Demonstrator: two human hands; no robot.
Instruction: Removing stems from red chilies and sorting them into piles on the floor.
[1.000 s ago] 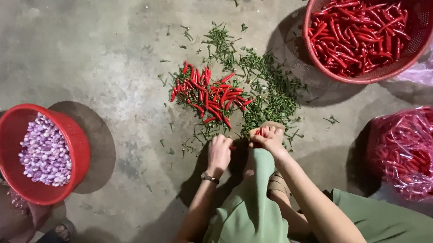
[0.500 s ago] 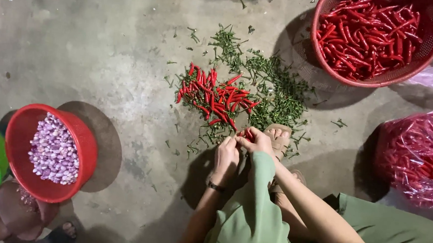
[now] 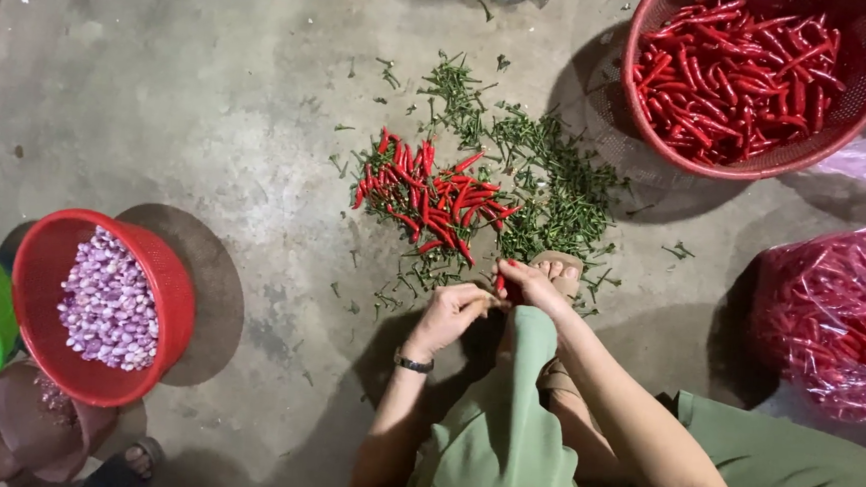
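Left hand (image 3: 449, 313) and right hand (image 3: 531, 285) pinch one slim red chilli (image 3: 500, 282) between them, upright; loose red chilli pile (image 3: 426, 198) lies just beyond, left hand nearer.

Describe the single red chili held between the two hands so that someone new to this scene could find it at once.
Start at the loose pile of red chilies on the grey concrete floor and drop to the two hands below it. The single red chili sits between the left hand and right hand, apart from the pile.

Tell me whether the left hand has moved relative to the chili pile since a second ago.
Yes. The left hand has closed in toward the right hand; both now meet just below the chili pile.
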